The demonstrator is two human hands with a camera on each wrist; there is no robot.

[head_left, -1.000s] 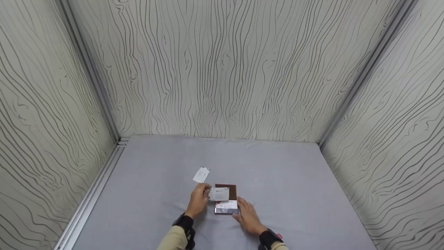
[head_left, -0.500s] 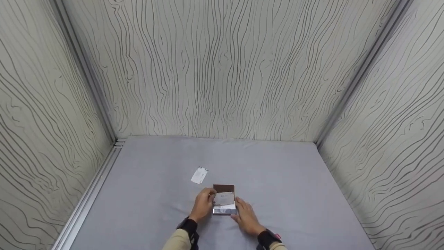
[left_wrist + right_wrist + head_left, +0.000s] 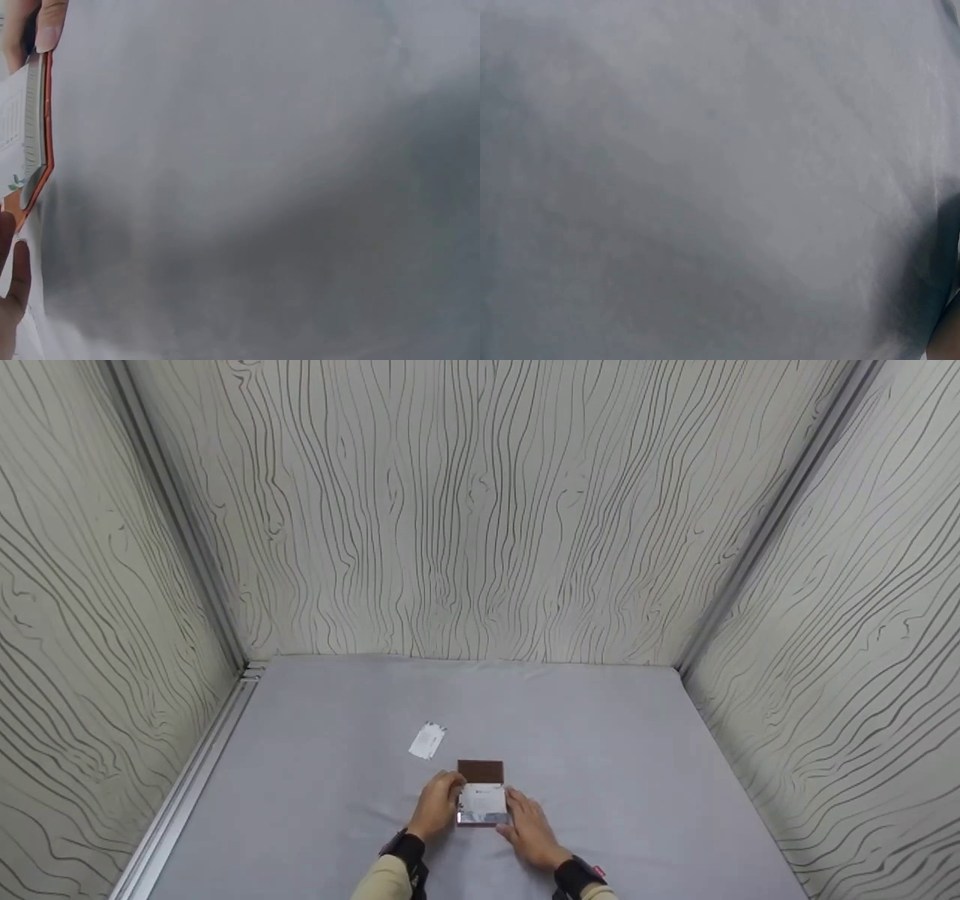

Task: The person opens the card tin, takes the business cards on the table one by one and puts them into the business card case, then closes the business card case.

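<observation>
In the head view, a brown business card holder (image 3: 481,771) lies before me, a clear strip across its near end. Over its near half sits a white printed card (image 3: 482,799), lined up with the holder. My left hand (image 3: 436,806) pinches the card by its left edge; in the left wrist view its fingers (image 3: 21,270) are beside the holder's corner. My right hand (image 3: 531,826) steadies the holder, fingers along the right side and thumb at the near corner. Several stacked card edges (image 3: 34,112) show inside the holder in the left wrist view.
Another white card (image 3: 427,740) lies flat on the grey cloth-covered table (image 3: 592,735), beyond my left hand. Wood-grain patterned panels (image 3: 480,510) enclose the back and both sides. A metal rail (image 3: 187,780) runs along the left table edge.
My left hand has moved the card toward me and down, from askew above the holder to lying straight over its near half. The right hand keeps its hold on the holder.
</observation>
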